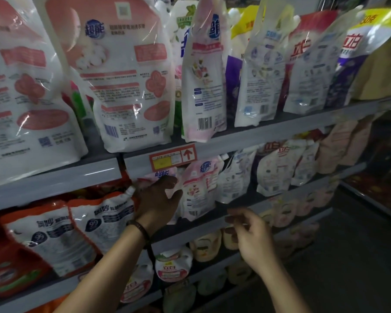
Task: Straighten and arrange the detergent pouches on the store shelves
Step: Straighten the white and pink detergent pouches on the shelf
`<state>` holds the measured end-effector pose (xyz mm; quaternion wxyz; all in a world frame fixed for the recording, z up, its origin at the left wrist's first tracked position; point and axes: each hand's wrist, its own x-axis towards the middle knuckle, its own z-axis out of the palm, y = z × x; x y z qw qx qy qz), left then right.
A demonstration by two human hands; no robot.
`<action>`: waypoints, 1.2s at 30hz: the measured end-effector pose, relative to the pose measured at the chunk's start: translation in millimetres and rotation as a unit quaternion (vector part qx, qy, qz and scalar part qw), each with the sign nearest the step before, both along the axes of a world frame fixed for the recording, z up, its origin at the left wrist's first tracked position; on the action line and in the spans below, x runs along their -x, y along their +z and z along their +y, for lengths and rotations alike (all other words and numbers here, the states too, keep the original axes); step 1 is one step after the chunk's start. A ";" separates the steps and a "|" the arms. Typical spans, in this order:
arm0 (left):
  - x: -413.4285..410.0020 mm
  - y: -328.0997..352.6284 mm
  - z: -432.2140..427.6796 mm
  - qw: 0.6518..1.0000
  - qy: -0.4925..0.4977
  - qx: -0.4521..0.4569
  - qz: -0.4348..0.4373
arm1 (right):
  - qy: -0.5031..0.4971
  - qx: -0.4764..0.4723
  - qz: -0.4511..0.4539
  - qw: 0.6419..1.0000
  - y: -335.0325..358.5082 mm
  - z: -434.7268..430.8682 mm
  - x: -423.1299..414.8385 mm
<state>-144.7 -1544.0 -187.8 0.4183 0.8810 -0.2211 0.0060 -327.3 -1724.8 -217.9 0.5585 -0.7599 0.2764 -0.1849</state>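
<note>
1. Left hand (pixel 158 199): it is inside the middle shelf (pixel 201 230), with fingers and thumb closed on the upper part of a pink pouch (pixel 165 177). There is one bracelet (pixel 138 229) on the wrist.
2. Right hand (pixel 251 236): it hangs just in front of the same shelf's rim, fingers loosely curled, holding nothing.
3. Pink pouch: it stands at the front of the middle shelf under the red price label (pixel 173 157). It touches a second pink pouch (pixel 201 188) on its right. The hand covers much of it, so its lean cannot be told.
4. Progress, as a judgement: the task looks early to midway. One pouch is in hand, and the rows above and beside it are uneven and appear to need work.
5. Upper shelf (pixel 257 136): six pouches stand in the front row, most showing their printed backs. Several tilt or overlap a neighbour. More stand behind them, but they cannot be counted.
6. Middle shelf, left part: two orange-and-white pouches (pixel 54 236) lean to the left.
7. Middle shelf, right part: about four pale pouches stand beyond the pink pair, and the farthest ones are blurred.
8. Lower shelves: the goods there are dim and cannot be counted.
</note>
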 end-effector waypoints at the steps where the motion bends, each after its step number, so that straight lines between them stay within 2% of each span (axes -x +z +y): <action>1: -0.2 -0.1 -6.2 1.000 0.013 -0.016 -0.012 | 0.008 0.002 0.002 1.000 1.0 -3.2 -0.7; 6: -1.4 -7.7 -31.3 0.991 0.048 -0.098 -0.077 | 0.030 0.007 0.003 1.000 2.9 -23.5 4.5; 10: 1.9 -10.5 -48.5 0.996 0.050 -0.059 -0.039 | 0.042 -0.011 0.026 0.999 -2.2 -41.9 9.0; 17: -0.6 -15.8 -59.7 0.987 0.080 -0.107 -0.086 | 0.083 -0.003 0.069 0.994 -9.9 -59.2 5.6; 22: 6.0 -17.4 -62.3 0.983 0.089 -0.102 -0.123 | 0.094 -0.012 0.086 0.992 -10.7 -65.1 2.5; 26: 18.2 -21.6 -63.1 0.985 0.094 -0.077 -0.124 | 0.112 0.006 0.104 0.988 -9.3 -65.1 2.5; 30: 25.3 -24.8 -64.7 0.986 0.101 -0.011 -0.134 | 0.139 0.021 0.125 0.982 -6.6 -63.3 3.8; 33: 26.3 -24.8 -64.0 0.980 0.107 0.018 -0.165 | 0.148 0.025 0.130 0.980 -6.6 -61.4 4.9; 36: 29.4 -18.1 -59.2 0.982 0.102 0.066 -0.142 | 0.143 0.019 0.126 0.982 -9.0 -60.5 5.1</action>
